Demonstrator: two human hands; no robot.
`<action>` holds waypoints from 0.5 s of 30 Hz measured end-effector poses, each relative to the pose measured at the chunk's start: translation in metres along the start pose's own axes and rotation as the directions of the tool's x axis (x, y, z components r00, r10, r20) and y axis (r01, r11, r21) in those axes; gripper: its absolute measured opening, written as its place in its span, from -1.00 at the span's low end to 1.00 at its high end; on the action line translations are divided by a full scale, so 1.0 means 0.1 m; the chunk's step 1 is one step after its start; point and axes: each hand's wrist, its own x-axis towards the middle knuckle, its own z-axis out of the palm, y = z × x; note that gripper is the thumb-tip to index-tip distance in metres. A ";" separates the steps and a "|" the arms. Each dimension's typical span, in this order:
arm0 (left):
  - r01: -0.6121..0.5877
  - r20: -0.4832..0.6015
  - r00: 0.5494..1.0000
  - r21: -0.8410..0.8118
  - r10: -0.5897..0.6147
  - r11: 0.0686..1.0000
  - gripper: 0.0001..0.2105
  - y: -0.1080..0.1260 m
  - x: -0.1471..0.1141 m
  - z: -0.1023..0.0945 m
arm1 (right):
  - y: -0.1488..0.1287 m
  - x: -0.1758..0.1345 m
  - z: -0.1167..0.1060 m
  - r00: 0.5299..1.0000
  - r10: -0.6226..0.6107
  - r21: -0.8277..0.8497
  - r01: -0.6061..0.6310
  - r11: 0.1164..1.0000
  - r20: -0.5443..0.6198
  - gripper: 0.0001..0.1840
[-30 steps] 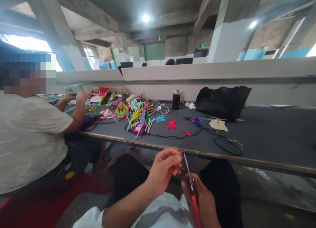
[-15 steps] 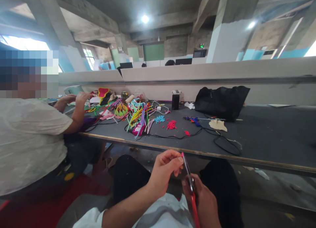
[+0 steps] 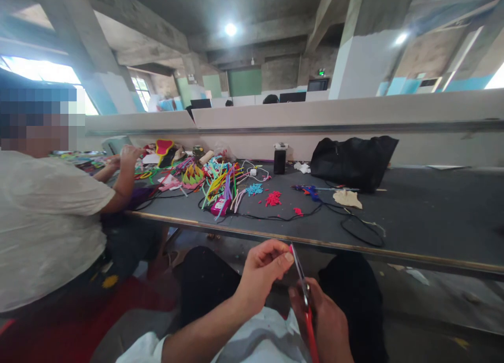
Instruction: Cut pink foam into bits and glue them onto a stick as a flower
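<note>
Head view: at the lower middle of the frame, red-handled scissors (image 3: 305,300) are gripped in the right hand (image 3: 323,321), whose fingers are closed through the handles, which are mostly hidden by the hand; the blades rise up and to the left, and whether they are parted cannot be told. A small pink scrap (image 3: 290,247) is pinched just above the blade tips between thumb and forefinger of the left hand (image 3: 262,271), the other fingers being curled loosely. The scrap is apparently held taut at the blades so that it can be met by the cutting edge, and both hands are kept low over the lap, below the table edge (image 3: 275,236), seemingly so that trimmings fall clear of the worktop. On the dark table, at middle frame, small red pieces (image 3: 274,198) and blue pieces (image 3: 255,189) are laid in separate little heaps, near a bundle of coloured strips (image 3: 222,182) to their left. A black cable (image 3: 350,224) is looped across the surface toward the right, beside a blue tool (image 3: 309,191) and a pale rag (image 3: 348,198). A black bag (image 3: 354,161) is set against the back wall at upper right of the table. At the left of the frame, a co-worker's hand (image 3: 128,154) is raised over more coloured material at the far end of the table.
</note>
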 end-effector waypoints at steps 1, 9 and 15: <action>0.002 0.008 1.000 0.013 -0.002 1.000 -0.78 0.01 0.00 -0.01 | 0.00 0.00 0.00 1.000 0.002 -0.001 -0.002 1.000 -0.004 -0.59; -0.001 0.060 0.998 0.043 -0.001 0.999 -0.76 0.07 0.00 -0.01 | 0.04 -0.03 0.03 0.999 -0.033 0.013 0.033 0.999 0.014 -0.61; 0.014 0.075 0.997 0.048 -0.018 0.999 -0.76 0.07 -0.01 -0.01 | 0.08 -0.04 0.05 1.000 -0.019 0.015 0.019 1.000 0.012 -0.59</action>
